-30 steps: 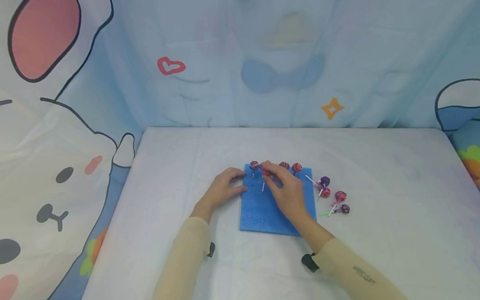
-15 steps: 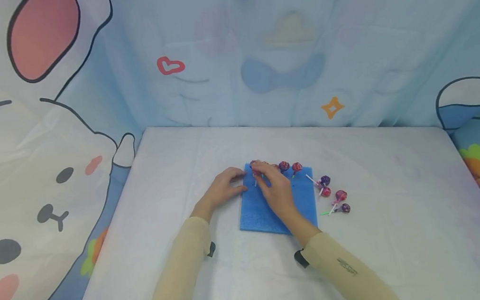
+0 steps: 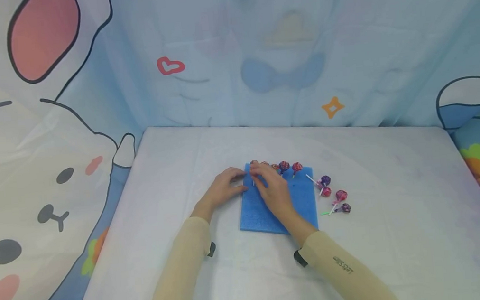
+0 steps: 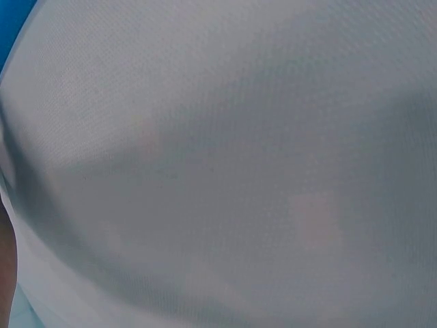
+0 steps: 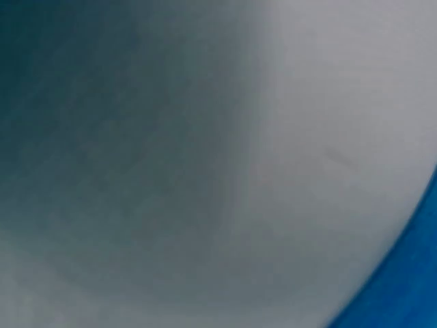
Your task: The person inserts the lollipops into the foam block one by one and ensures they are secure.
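A blue foam board [image 3: 267, 214] lies on the white-covered table, with lollipops standing in a row along its far edge. The rightmost upright lollipop [image 3: 297, 167] is red, and a darker lollipop [image 3: 284, 166] stands beside it. My right hand [image 3: 274, 190] is over the board's left part, its thumb and fingertips pinching a lollipop whose white stick [image 3: 254, 182] points down at the foam. The candy head is mostly hidden by the fingers. Against the board's left edge rest the fingertips and thumb of my left hand [image 3: 224, 188], relaxed.
Right of the board lie several loose lollipops, among them a purple one [image 3: 325, 180], a red one [image 3: 341, 195] and a dark one [image 3: 345, 208] with a green stick. Both wrist views show mainly blurred cloth [image 4: 205, 171] and a blue corner.
My right hand has moved left across the board with the lollipop and sits slightly lower on it, uncovering more of the upright row. My left hand has stayed put.
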A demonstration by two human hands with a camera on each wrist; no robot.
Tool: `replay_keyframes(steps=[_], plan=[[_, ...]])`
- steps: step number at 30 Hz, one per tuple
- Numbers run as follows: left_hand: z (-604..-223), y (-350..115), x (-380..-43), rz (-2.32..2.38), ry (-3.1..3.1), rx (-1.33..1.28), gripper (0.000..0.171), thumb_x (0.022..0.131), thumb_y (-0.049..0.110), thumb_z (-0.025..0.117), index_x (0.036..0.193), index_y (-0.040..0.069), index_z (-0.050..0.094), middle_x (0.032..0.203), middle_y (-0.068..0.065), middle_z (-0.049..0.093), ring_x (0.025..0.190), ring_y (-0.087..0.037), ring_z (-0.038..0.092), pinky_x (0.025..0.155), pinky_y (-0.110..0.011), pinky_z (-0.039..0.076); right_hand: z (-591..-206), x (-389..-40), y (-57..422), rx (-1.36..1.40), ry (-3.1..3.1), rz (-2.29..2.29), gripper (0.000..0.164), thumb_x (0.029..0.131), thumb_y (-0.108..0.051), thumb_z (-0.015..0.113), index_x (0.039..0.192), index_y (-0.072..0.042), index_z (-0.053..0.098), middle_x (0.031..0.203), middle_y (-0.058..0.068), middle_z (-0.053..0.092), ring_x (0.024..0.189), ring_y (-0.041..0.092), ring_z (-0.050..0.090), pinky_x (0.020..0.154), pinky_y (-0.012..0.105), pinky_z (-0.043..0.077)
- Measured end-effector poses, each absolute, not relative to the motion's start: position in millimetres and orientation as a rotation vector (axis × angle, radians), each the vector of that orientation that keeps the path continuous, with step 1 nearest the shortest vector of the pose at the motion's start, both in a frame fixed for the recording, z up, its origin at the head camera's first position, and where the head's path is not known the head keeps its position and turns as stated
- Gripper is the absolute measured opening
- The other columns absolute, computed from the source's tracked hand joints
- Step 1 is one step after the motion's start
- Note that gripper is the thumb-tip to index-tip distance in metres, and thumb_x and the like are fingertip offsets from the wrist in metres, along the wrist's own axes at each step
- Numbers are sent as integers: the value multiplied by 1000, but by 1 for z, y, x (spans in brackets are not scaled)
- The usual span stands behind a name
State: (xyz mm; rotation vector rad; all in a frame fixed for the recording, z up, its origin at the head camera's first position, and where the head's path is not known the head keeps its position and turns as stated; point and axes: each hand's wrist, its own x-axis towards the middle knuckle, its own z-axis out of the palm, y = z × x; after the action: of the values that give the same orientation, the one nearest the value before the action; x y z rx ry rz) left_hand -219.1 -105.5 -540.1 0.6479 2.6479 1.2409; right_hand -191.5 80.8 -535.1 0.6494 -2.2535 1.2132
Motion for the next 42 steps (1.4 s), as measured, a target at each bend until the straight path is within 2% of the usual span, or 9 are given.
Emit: replay_keyframes(steps=[18, 35, 42], plan=[[-542, -106, -220, 1242, 2653, 654, 46, 88, 15, 74, 128, 0, 59, 129, -13, 60, 123, -25, 55, 107, -31, 42, -538, -196, 80, 649, -2235, 1193, 12, 89, 0, 68, 100, -4, 68, 118, 8, 68, 121, 20, 59, 107, 29, 42], [-542, -105, -219, 1224, 2658, 632, 46, 88, 16, 74, 128, 1, 59, 129, -12, 59, 123, -23, 54, 108, -31, 42, -537, -196, 81, 630, -2251, 1192, 13, 89, -1, 69, 101, -6, 69, 120, 6, 68, 121, 21, 59, 105, 33, 45], [-541, -106, -219, 1239, 2658, 647, 46, 88, 15, 74, 128, -1, 59, 128, -13, 60, 123, -25, 55, 108, -33, 42, -538, -196, 81, 657, -2260, 1181, 12, 90, -2, 67, 101, -5, 68, 118, 6, 68, 121, 20, 58, 104, 29, 45]])
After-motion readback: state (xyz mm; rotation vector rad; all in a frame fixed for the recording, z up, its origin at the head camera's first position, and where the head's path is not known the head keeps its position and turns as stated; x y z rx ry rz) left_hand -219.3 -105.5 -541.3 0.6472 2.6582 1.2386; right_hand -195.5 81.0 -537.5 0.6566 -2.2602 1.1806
